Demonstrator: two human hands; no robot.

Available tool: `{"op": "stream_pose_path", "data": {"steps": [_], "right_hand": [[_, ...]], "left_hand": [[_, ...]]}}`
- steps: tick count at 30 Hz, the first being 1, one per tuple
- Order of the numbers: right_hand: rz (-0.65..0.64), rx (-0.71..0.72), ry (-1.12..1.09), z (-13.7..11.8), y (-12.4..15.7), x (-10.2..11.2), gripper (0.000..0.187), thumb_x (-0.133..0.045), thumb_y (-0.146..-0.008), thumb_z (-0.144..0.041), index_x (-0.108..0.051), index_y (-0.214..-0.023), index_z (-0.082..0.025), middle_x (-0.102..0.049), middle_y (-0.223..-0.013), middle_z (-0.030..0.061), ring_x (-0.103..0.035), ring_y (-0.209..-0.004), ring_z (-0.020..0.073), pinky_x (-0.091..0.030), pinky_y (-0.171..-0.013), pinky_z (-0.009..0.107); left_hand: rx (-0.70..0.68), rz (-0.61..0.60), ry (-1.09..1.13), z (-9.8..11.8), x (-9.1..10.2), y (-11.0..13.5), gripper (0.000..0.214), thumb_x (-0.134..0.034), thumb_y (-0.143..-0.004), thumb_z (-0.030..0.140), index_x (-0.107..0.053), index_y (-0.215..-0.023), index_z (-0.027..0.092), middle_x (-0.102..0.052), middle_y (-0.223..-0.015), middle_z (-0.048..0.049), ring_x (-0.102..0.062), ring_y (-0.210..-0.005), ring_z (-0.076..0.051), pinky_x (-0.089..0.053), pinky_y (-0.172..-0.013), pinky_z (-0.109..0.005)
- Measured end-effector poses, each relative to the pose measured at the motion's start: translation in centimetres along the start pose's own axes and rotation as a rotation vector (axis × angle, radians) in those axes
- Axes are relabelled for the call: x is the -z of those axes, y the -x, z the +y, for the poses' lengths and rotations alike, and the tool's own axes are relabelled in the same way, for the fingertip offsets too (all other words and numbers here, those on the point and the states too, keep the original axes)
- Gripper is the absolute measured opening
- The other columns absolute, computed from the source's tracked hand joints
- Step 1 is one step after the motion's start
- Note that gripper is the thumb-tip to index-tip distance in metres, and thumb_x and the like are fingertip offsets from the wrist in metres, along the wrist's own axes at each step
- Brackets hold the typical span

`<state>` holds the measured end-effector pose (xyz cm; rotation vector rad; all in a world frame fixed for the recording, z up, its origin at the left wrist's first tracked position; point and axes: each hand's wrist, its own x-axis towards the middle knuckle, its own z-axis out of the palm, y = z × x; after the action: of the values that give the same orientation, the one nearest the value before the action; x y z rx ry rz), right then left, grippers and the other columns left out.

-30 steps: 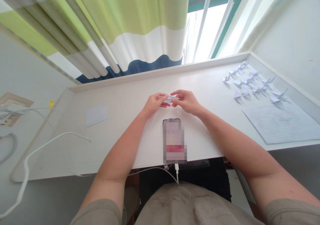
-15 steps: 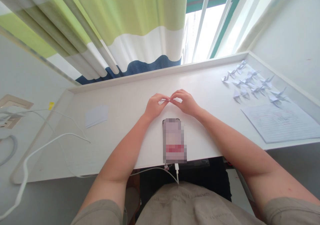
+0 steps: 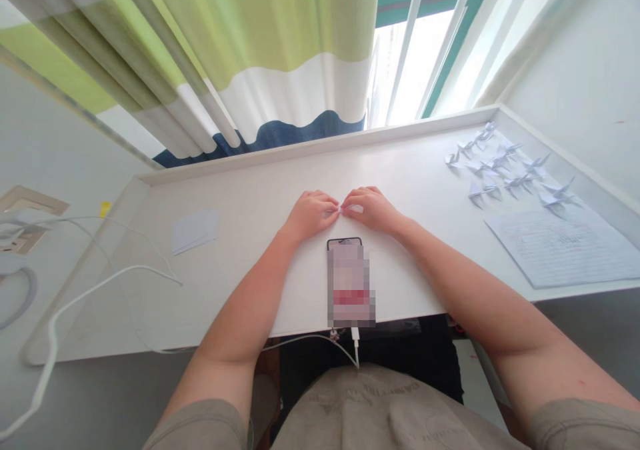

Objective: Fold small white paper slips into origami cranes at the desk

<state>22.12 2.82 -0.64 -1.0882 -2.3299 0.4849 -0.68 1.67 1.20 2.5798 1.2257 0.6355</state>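
Since its edges probably need steadying from both sides, I pinch mostly hidden white paper [image 3: 341, 211] between left hand [image 3: 314, 213] and right hand [image 3: 370, 209]. The phone [image 3: 351, 282] probably lies nearer for easy viewing.

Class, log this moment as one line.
left hand: pinching paper, mostly hidden; right hand: pinching same paper; phone: on desk; paper cranes: on desk, right side

shirt [image 3: 350, 413]: "CAMPFIRE", faint | sheet [image 3: 565, 253]: writing, illegible | phone [image 3: 350, 277]: screen pixelated
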Motion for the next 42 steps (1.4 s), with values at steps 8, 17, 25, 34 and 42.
{"op": "stream_pose_path", "data": {"steps": [8,17,25,34,42], "right_hand": [[-0.027,0.007,0.024,0.3,-0.4,-0.2,0.02,-0.062,-0.103,-0.029,-0.08,-0.095,-0.026,-0.079,-0.105,0.0074,-0.066,-0.105,0.0283,-0.04,-0.103,0.046],[0.087,-0.166,-0.141,0.3,-0.9,-1.0,0.015,-0.067,-0.091,-0.024,-0.079,-0.083,-0.023,-0.077,-0.104,0.0087,-0.065,-0.106,0.0292,-0.048,-0.101,0.046],[0.134,-0.268,-0.242,-0.1,-1.4,-0.7,0.008,-0.073,-0.082,-0.025,-0.08,-0.082,-0.021,-0.078,-0.096,0.0088,-0.07,-0.098,0.028,-0.055,-0.093,0.043],[0.112,-0.261,-0.267,-0.2,-1.6,-0.3,0.009,-0.076,-0.082,-0.025,-0.082,-0.078,-0.021,-0.079,-0.098,0.0088,-0.072,-0.093,0.025,-0.055,-0.09,0.039],[0.077,-0.215,-0.261,0.2,-1.3,0.1,0.012,-0.073,-0.086,-0.025,-0.083,-0.081,-0.022,-0.079,-0.102,0.0092,-0.071,-0.102,0.0279,-0.054,-0.097,0.043]], "left_hand": [[0.037,-0.002,-0.006,-0.8,-1.0,-0.4,0.017,-0.066,-0.101,0.032,-0.082,-0.096,0.027,-0.083,-0.112,-0.0043,-0.072,-0.113,-0.026,-0.046,-0.106,-0.045],[0.266,0.067,0.241,0.6,-1.0,-0.7,0.015,-0.067,-0.094,0.025,-0.077,-0.083,0.024,-0.081,-0.108,-0.0043,-0.071,-0.11,-0.025,-0.052,-0.106,-0.042],[0.387,0.083,0.395,0.8,-1.0,-0.7,0.01,-0.073,-0.085,0.024,-0.076,-0.075,0.024,-0.081,-0.109,-0.0047,-0.07,-0.114,-0.026,-0.05,-0.111,-0.044],[0.47,0.096,0.482,1.4,-0.5,-0.8,0.02,-0.07,-0.087,0.033,-0.074,-0.071,0.022,-0.082,-0.109,-0.0081,-0.073,-0.108,-0.027,-0.053,-0.104,-0.041],[0.473,0.078,0.504,1.2,-0.6,-0.6,0.014,-0.075,-0.082,0.03,-0.073,-0.071,0.021,-0.081,-0.114,-0.0092,-0.073,-0.109,-0.026,-0.053,-0.105,-0.041]]}}
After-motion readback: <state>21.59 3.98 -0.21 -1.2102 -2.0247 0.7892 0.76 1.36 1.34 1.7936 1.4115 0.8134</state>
